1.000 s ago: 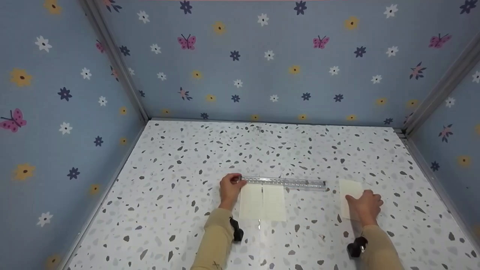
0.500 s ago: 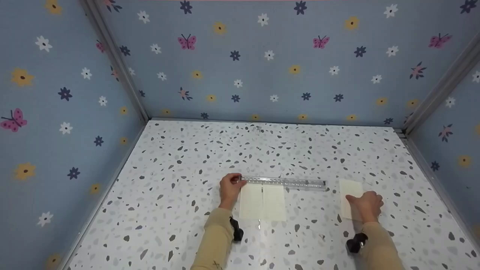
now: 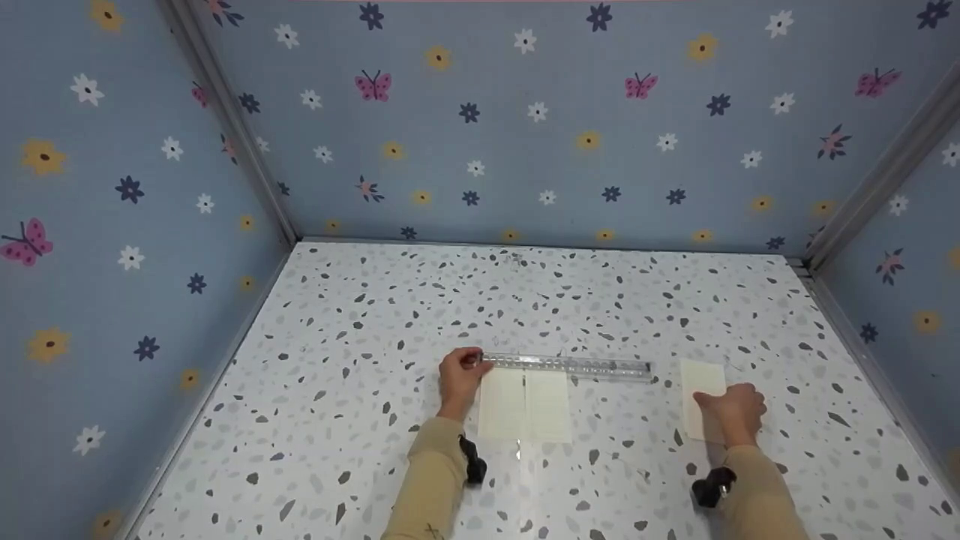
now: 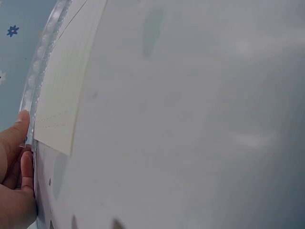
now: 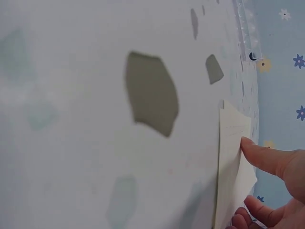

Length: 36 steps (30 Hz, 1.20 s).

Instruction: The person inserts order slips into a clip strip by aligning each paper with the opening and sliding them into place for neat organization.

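Observation:
My left hand (image 3: pixel 459 384) pinches the left end of a long clear plastic strip (image 3: pixel 600 367) with a row of rounded loops, perhaps a binder spine. In the left wrist view the thumb lies over the end of the strip (image 4: pixel 32 81). Just below it, two cream paper leaves (image 3: pixel 501 409) lie side by side, their top edges along the strip. Farther right, my right hand (image 3: pixel 736 411) holds a separate cream paper piece (image 3: pixel 701 377). In the right wrist view its thumb (image 5: pixel 267 156) rests on the paper (image 5: pixel 229 152), fingers curled at the far edge.
The white speckled tabletop (image 3: pixel 420 300) runs back to a blue flowered panel (image 3: pixel 510 135), with another panel (image 3: pixel 112 300) on the left. Each sleeve cuff carries a black wrist camera, one by the left sleeve (image 3: pixel 431 472).
The right hand and its paper have shifted very slightly. My left hand, the clear strip and the two leaves stay where they were.

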Tool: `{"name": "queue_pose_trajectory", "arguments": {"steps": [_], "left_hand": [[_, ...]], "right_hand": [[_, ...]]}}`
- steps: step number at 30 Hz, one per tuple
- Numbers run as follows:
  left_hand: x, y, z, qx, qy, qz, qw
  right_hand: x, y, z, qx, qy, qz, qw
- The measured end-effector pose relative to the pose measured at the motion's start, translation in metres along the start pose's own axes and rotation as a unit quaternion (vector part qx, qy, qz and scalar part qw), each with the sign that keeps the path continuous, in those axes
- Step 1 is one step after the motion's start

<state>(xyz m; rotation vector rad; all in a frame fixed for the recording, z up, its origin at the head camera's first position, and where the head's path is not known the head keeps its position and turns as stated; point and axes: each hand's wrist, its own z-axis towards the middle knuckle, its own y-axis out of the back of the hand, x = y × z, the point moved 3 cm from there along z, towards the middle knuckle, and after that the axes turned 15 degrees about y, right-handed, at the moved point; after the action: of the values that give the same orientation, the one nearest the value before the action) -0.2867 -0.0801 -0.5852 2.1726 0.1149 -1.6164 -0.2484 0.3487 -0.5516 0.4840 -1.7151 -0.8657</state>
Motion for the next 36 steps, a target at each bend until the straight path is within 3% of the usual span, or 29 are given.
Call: {"name": "queue_pose_trajectory", "arguments": {"steps": [9, 27, 31, 36], "left_hand": [[0.001, -0.001, 0.001, 0.003, 0.009, -0.002, 1.0], [0.0, 0.001, -0.001, 0.004, -0.024, -0.019, 0.9995], [0.002, 0.001, -0.001, -0.003, -0.049, -0.035, 0.9982], [0.001, 0.001, 0.0, -0.002, -0.047, -0.033, 0.9984]], "right_hand": [[0.003, 0.001, -0.003, -0.007, 0.011, 0.015, 1.0], [0.004, 0.002, -0.008, -0.021, 0.036, 0.024, 0.999], [0.005, 0.001, -0.01, -0.034, 0.047, 0.038, 0.998], [0.006, 0.0, -0.012, -0.057, 0.072, 0.048, 0.995]]}}
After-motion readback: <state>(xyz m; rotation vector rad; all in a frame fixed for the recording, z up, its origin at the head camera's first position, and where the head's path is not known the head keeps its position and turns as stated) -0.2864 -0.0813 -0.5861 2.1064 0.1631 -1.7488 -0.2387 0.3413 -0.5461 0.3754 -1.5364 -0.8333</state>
